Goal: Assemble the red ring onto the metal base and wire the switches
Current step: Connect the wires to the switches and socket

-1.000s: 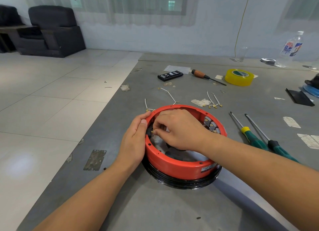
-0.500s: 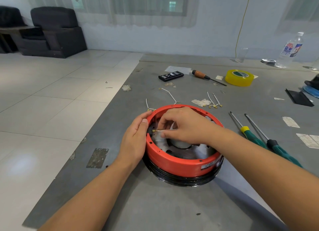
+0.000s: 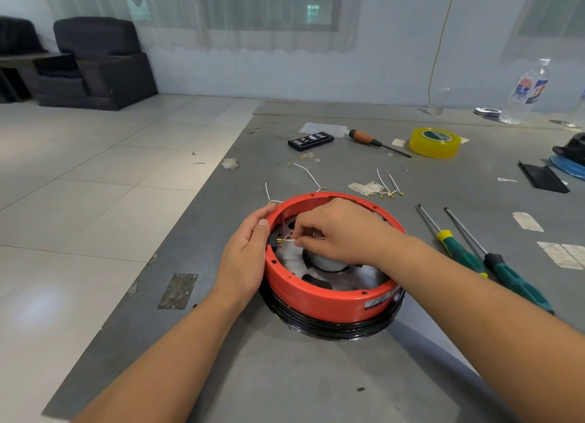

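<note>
The red ring point(image 3: 319, 299) sits on the round metal base point(image 3: 335, 329) on the grey table. My left hand point(image 3: 245, 255) grips the ring's left outer wall, thumb on its rim. My right hand point(image 3: 342, 232) reaches inside the ring and pinches a thin white wire point(image 3: 289, 241) whose brass terminal meets a black switch point(image 3: 273, 242) on the inner left wall. The metal plate point(image 3: 348, 278) inside shows below my right hand. Switches on the right side are hidden by my hand.
Loose white wires point(image 3: 387, 185) with brass ends lie behind the ring, another wire point(image 3: 308, 174) further left. Two green-handled screwdrivers point(image 3: 459, 251) lie to the right. Yellow tape point(image 3: 434, 142), a wooden-handled screwdriver point(image 3: 373, 142), a bit case point(image 3: 311, 141) and a bottle point(image 3: 525, 92) stand further back. Table's edge runs on the left.
My right hand has drawn back from the left inner wall toward the ring's middle, and the white wire now shows stretched between its fingers and the switch. My left hand stays put.
</note>
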Demonstrator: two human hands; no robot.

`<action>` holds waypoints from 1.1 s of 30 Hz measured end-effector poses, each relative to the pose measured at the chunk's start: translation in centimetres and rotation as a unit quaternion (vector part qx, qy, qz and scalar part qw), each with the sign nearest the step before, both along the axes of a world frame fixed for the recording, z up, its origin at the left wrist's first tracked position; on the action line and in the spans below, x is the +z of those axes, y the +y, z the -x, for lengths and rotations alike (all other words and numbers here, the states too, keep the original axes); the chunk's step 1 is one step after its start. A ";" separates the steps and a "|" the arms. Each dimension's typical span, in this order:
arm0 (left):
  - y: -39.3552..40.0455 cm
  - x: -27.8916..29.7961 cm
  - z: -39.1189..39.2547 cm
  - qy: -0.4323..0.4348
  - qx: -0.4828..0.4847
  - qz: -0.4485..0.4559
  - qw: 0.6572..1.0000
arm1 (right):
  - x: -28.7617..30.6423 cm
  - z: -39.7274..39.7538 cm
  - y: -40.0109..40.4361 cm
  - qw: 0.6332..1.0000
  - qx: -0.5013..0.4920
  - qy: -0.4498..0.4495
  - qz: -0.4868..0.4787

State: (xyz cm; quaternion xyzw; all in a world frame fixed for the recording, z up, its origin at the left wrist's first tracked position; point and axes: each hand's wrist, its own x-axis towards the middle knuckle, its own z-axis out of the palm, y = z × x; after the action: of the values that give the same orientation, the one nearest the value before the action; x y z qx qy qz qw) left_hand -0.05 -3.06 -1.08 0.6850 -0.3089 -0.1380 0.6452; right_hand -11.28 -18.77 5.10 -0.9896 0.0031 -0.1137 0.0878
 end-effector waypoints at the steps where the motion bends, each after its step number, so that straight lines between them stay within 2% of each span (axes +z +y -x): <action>1: 0.0 0.0 0.0 -0.003 0.002 -0.003 1.000 | 0.1 0.1 0.0 1.000 0.003 -0.007 0.019; 5: 0.0 0.1 0.1 0.004 0.003 0.005 1.000 | 0.1 0.5 0.0 0.995 0.007 -0.037 0.090; 9: -0.1 0.2 0.2 0.004 0.002 0.007 1.000 | -0.2 0.4 0.2 0.996 0.003 -0.027 0.083; 15: -0.1 0.2 0.1 0.011 -0.002 0.008 1.000 | 0.9 0.4 -0.3 1.000 -0.008 -0.012 -0.013; 20: -0.1 0.1 -0.1 0.012 0.006 0.008 1.000 | 3.8 -2.3 -4.4 0.982 -0.141 -0.041 -0.123; 26: 0.1 -0.1 -0.4 0.025 0.016 0.033 0.999 | 2.6 -6.7 -11.1 0.941 -0.257 0.096 -0.196; 33: -0.2 -0.5 -0.8 0.035 0.002 0.047 0.998 | 0.8 -9.2 -12.7 0.941 -0.224 0.215 -0.137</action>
State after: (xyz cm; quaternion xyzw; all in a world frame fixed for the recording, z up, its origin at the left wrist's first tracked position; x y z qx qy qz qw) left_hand 0.77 -3.29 -1.60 0.6495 -0.2913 -0.1458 0.6870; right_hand -2.06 -31.46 5.90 -0.9426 0.2593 0.0868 0.1918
